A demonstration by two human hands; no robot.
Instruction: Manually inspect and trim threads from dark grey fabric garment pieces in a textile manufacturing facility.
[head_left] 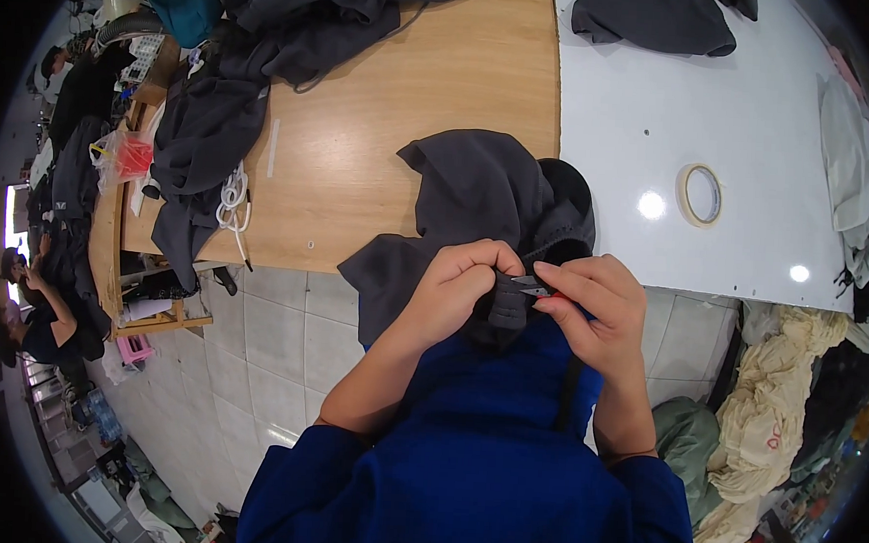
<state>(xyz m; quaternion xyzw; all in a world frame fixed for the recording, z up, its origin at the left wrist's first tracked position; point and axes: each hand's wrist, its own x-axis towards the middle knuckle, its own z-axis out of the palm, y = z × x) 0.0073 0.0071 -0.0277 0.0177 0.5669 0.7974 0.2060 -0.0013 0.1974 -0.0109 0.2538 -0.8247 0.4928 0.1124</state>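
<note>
A dark grey garment point(483, 190) lies over the table's front edge and hangs down toward my lap. Its thick stitched band point(509, 310) is bunched up between my hands. With fingers curled, my left hand point(458, 288) pinches this band from the left side. My right hand point(600, 305) grips a small cutting tool point(529, 286), which looks like thread snips with metal blades and a bit of red at the handle. The blades point left and rest against or just over the band, near my left fingertips. Most of the handle is hidden by my right fingers.
On the wooden tabletop point(351, 169), more dark garments point(210, 142) and a coiled white cord point(233, 202) lie to the left. A tape roll point(682, 194) sits on the white tabletop point(628, 134). Cream fabric point(766, 417) is heaped at right. Another person point(54, 320) is at far left.
</note>
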